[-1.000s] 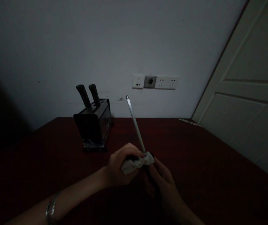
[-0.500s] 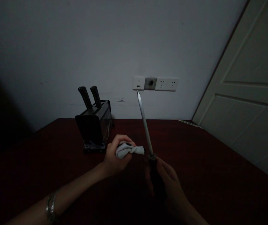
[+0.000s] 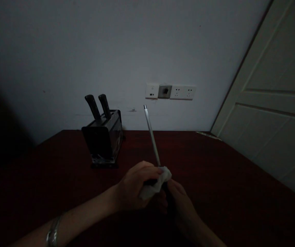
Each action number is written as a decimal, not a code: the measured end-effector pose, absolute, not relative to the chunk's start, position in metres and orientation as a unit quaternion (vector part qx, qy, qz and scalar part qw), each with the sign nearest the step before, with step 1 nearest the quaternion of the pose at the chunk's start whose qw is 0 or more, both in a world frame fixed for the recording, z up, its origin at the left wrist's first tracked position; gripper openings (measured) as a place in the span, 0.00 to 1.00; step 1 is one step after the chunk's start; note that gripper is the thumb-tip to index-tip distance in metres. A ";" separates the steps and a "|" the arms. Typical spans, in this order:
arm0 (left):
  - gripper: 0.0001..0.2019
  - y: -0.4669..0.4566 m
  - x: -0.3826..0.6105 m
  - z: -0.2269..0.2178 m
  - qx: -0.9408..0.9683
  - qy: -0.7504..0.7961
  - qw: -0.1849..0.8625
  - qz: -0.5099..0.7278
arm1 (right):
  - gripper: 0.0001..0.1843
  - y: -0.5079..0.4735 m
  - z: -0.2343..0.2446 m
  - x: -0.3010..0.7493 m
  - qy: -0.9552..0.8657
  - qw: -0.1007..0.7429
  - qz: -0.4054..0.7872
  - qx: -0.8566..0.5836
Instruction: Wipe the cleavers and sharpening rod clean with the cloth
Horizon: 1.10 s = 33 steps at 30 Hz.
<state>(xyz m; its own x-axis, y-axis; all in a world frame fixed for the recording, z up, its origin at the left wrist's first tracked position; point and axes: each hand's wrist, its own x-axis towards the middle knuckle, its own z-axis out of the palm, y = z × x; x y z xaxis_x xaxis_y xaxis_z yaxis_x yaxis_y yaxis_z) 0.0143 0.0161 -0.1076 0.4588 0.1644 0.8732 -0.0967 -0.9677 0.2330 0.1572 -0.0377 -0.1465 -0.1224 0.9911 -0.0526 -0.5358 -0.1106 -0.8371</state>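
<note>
My right hand (image 3: 182,206) is closed around the dark handle of a sharpening steel (image 3: 151,135), whose pale metal rod points up and slightly left, away from me. My left hand (image 3: 134,187) is closed on a crumpled white cloth (image 3: 155,181) and presses it against the base of the rod, right where the rod meets the handle. Both hands are held low over a dark red wooden table (image 3: 214,164). A bracelet (image 3: 50,233) shows on my left wrist. The room is dim.
A black knife block (image 3: 103,137) with two dark knife handles sticking up stands at the back of the table, left of my hands. Wall sockets (image 3: 170,91) sit on the pale wall behind. A cream panelled door (image 3: 273,103) fills the right side.
Half a second ago the cloth was off the rod, held to the left of it. My left hand has brought it back to the rod's base, and the rod has tilted back leftward.
</note>
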 end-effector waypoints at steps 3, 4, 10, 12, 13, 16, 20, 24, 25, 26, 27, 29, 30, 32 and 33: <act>0.19 0.015 0.017 -0.108 0.835 0.025 0.144 0.530 | 0.22 -0.039 -0.147 0.156 -0.344 0.563 0.678 -0.324; 0.17 0.015 0.017 -0.108 0.827 0.031 0.157 0.539 | 0.21 -0.040 -0.147 0.156 -0.338 0.557 0.688 -0.320; 0.15 0.012 0.022 -0.113 0.800 0.038 0.200 0.565 | 0.20 -0.043 -0.144 0.160 -0.270 0.522 0.755 -0.292; 0.14 0.012 0.023 -0.115 0.791 0.045 0.215 0.571 | 0.19 -0.042 -0.144 0.162 -0.249 0.505 0.781 -0.269; 0.14 0.013 0.023 -0.116 0.789 0.046 0.221 0.571 | 0.18 -0.042 -0.143 0.163 -0.241 0.500 0.792 -0.253; 0.13 0.017 0.022 -0.120 0.789 0.045 0.229 0.568 | 0.16 -0.041 -0.143 0.165 -0.220 0.488 0.820 -0.204; 0.13 0.025 0.020 -0.124 0.798 0.061 0.228 0.554 | 0.15 -0.040 -0.143 0.169 -0.214 0.475 0.840 -0.151; 0.13 0.035 0.016 -0.128 0.806 0.109 0.212 0.542 | 0.13 -0.039 -0.139 0.174 -0.223 0.485 0.837 -0.120; 0.13 0.039 0.015 -0.128 0.801 0.140 0.205 0.544 | 0.12 -0.038 -0.138 0.175 -0.223 0.487 0.836 -0.116; 0.14 0.043 0.013 -0.129 0.798 0.178 0.193 0.543 | 0.12 -0.038 -0.136 0.176 -0.224 0.492 0.834 -0.114; 0.14 0.047 0.012 -0.129 0.799 0.214 0.174 0.534 | 0.12 -0.038 -0.135 0.177 -0.226 0.497 0.830 -0.114; 0.14 0.054 0.011 -0.129 0.832 0.250 0.116 0.481 | 0.12 -0.038 -0.134 0.178 -0.228 0.509 0.822 -0.119; 0.14 0.056 0.010 -0.129 0.863 0.249 0.088 0.431 | 0.12 -0.038 -0.133 0.178 -0.229 0.513 0.818 -0.124; 0.13 0.057 0.011 -0.128 0.925 0.220 0.046 0.307 | 0.13 -0.037 -0.134 0.177 -0.234 0.514 0.814 -0.133; 0.12 0.055 0.013 -0.128 0.947 0.206 0.036 0.244 | 0.13 -0.037 -0.135 0.177 -0.235 0.517 0.811 -0.140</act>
<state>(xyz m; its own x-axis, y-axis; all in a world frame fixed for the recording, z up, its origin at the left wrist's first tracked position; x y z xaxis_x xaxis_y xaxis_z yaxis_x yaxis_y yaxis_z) 0.0126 0.0553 -0.1279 0.7965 0.4072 0.4470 0.3725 -0.9128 0.1676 0.1767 -0.0368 -0.1348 -0.4256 0.9048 0.0162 -0.7731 -0.3542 -0.5261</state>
